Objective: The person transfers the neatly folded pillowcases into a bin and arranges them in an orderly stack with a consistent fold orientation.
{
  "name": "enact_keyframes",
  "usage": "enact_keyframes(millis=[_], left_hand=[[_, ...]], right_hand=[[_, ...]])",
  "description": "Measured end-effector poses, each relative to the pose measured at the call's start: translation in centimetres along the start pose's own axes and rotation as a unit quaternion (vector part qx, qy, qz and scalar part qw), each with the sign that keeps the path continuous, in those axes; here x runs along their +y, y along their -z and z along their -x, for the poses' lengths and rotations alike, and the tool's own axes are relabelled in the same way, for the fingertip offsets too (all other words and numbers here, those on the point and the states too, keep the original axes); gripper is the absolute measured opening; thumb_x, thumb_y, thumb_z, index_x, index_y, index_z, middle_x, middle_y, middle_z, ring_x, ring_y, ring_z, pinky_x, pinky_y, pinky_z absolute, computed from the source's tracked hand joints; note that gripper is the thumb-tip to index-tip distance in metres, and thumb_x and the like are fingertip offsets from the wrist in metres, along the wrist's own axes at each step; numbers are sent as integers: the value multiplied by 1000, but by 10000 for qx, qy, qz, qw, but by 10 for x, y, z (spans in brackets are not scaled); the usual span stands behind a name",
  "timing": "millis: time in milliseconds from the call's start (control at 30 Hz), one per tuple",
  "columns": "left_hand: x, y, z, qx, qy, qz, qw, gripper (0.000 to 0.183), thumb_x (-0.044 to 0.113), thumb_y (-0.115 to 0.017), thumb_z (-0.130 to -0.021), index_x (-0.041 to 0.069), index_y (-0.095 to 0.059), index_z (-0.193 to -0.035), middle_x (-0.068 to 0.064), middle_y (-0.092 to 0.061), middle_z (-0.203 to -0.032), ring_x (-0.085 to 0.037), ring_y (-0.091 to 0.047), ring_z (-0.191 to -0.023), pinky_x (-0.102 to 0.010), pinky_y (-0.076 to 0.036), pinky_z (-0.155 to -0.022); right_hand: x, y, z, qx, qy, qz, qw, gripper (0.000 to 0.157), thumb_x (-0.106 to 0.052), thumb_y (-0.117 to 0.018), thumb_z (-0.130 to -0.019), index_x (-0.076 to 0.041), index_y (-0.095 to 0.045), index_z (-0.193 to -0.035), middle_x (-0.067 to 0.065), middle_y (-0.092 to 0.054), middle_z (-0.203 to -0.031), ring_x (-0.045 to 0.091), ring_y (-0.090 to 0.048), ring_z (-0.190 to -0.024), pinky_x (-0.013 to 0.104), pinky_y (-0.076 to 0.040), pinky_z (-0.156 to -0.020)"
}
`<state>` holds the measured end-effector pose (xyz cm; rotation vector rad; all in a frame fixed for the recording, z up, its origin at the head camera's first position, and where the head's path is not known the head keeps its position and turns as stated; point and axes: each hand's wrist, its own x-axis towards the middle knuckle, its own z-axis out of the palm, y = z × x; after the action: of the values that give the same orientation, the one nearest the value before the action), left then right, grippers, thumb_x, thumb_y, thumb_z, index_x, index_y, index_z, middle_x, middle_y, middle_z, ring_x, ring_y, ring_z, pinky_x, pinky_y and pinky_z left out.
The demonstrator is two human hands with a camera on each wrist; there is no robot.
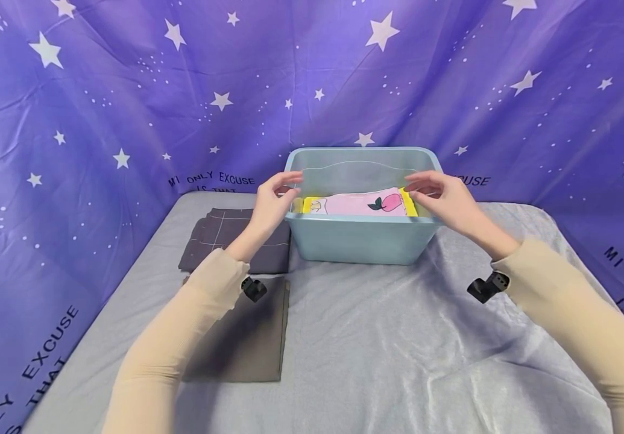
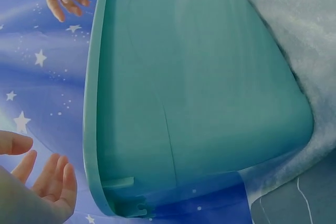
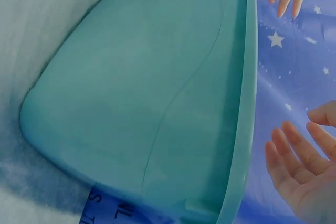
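Observation:
A teal plastic bin (image 1: pixel 363 241) stands at the back of the table. Inside it lies folded pink cloth (image 1: pixel 352 204) with a fruit print, with yellow cloth (image 1: pixel 411 202) showing at its ends. Above the bin's left end hovers my left hand (image 1: pixel 276 204), fingers loosely bent and apart from the thumb. My right hand (image 1: pixel 442 199) is over the right end in a mirrored pose. Both wrist views show the fingers spread beside the bin's rim, holding nothing: the left hand (image 2: pixel 44 182) at lower left, the right hand (image 3: pixel 304 171) at lower right.
Left of the bin lies a folded dark cloth (image 1: pixel 236 241) with thin white lines. A folded brown-grey cloth (image 1: pixel 246 337) is in front of it, partly under my left forearm. Grey fabric (image 1: pixel 387 337) covers the table, and a purple star-print curtain (image 1: pixel 333 72) hangs behind and at the sides.

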<state>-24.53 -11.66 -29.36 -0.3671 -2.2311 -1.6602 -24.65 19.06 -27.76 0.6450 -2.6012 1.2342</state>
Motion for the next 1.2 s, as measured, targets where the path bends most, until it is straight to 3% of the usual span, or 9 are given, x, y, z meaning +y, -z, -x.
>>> enact_keyframes(millis=[367,633,900,1200], left_hand=[[1,12,18,103,-94,107,9998,29,-1,-53,-81,-2,-59,-109,-17,-61,-105,-21,-57,-83,-21,-44,-71],[19,18,41,79,43,440,9990,28,-9,-51,-82,-9,-56,-110,-25,-58,-106,-19,-56,-83,-19,-43,-75],[-8,26,53,130,-81,675,9976,28,-8,-54,-82,-8,-56,-109,-25,-58,-106,-37,-53,-95,-21,-44,-80],[-15,38,72,118,-32,477,9988,27,-3,-55,-83,-5,-57,-110,-22,-59,-105,-22,-57,-92,-22,-44,-80]], right_hand=[[-10,-10,14,35,308,-502,9983,27,-6,-56,-85,-4,-58,-112,3,-65,-94,-1,-58,-77,15,-46,-67],[-14,-21,23,-39,751,-1061,9915,27,0,-54,-85,3,-57,-111,18,-62,-98,8,-60,-85,17,-46,-74],[-16,-38,32,-116,712,-1417,9873,24,0,-55,-84,6,-57,-108,20,-61,-95,8,-59,-85,18,-46,-76],[-15,-57,40,-393,569,-1838,9805,25,-2,-55,-85,5,-57,-109,19,-62,-97,20,-61,-91,20,-47,-78]])
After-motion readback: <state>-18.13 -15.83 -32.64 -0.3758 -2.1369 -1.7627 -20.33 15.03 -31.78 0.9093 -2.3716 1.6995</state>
